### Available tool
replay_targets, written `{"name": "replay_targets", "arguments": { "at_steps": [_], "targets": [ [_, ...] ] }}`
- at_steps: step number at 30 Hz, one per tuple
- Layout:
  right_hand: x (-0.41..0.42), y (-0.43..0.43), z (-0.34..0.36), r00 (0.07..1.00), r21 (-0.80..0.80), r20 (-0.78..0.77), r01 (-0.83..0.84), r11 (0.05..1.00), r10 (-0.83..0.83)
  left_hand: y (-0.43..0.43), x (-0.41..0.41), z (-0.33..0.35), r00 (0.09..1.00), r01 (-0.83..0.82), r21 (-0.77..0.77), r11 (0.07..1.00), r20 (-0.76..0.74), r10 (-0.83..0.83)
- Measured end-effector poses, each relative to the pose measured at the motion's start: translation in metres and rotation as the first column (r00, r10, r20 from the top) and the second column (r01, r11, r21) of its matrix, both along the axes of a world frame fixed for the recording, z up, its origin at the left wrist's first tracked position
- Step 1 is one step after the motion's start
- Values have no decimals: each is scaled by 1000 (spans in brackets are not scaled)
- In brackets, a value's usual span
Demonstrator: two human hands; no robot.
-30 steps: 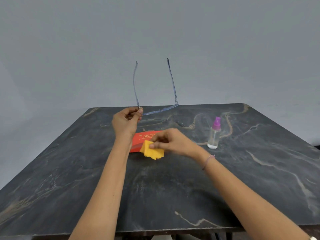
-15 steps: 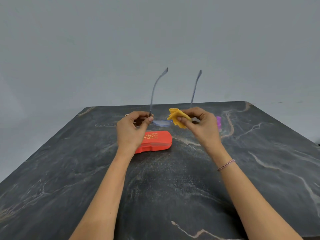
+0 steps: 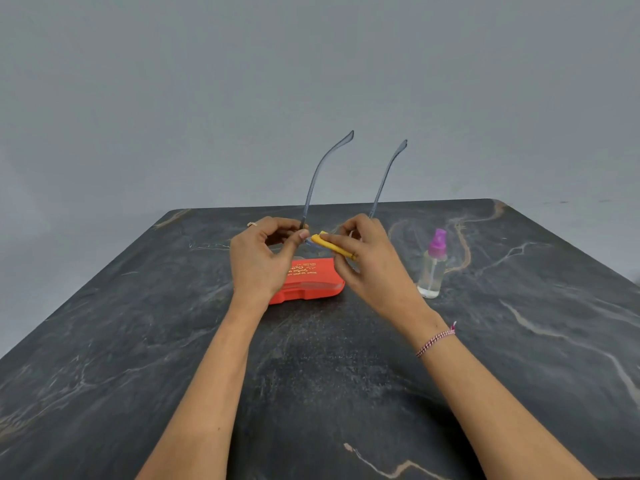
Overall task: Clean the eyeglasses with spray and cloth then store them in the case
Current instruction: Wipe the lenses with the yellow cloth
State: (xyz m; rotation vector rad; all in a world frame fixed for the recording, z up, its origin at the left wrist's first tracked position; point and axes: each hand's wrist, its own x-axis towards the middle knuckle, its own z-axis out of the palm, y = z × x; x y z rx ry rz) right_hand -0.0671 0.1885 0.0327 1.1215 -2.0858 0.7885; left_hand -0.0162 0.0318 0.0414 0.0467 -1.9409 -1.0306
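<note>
The right hand (image 3: 370, 265) is now pinching the yellow cloth (image 3: 333, 246) onto a lens of the eyeglasses (image 3: 322, 171), having lifted it from the case (image 3: 311, 284) a second ago, so wiping is probably just starting. The left hand (image 3: 263, 261) is gripping the frame above the case, temples pointing up. The spray bottle (image 3: 433, 268) is standing just right of the case, near the working hand. The table (image 3: 346, 375) is lying open nearer than the case.

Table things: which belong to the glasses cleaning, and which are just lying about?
Job: eyeglasses in the left hand, yellow cloth in the right hand, spray bottle, red case.
Just there: dark table, wrist bracelet, ring.
</note>
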Motion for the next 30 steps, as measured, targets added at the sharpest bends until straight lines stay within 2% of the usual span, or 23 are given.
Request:
{"name": "replay_targets", "arguments": {
  "at_steps": [4,7,9,11,13,22,26,30],
  "targets": [
    [-1,-2,1,991,-6,-133,9,1000,-10,3,1,1,998,56,73,996,2,-56],
    [0,-1,4,978,-92,-205,3,996,-22,6,0,1,985,172,254,952,-18,-173],
    [1,1,4,973,-153,-227,0,988,-36,9,-1,2,958,277,417,866,-43,-285],
    [2,2,4,971,-196,-236,-2,981,-45,14,-1,1,908,377,579,723,-78,-411],
    [4,3,4,970,-247,-236,-7,969,-53,19,-1,-1,852,432,678,594,-91,-515],
    [11,1,4,966,-312,-256,-36,949,-47,28,-4,-8,614,564,802,197,-247,-749],
    [13,0,5,969,-323,-245,-49,945,-34,28,-4,-9,561,603,789,119,-313,-767],
    [13,-1,3,978,-323,-209,-63,944,-6,26,-3,-9,549,635,763,115,-342,-763]
  ]
}}
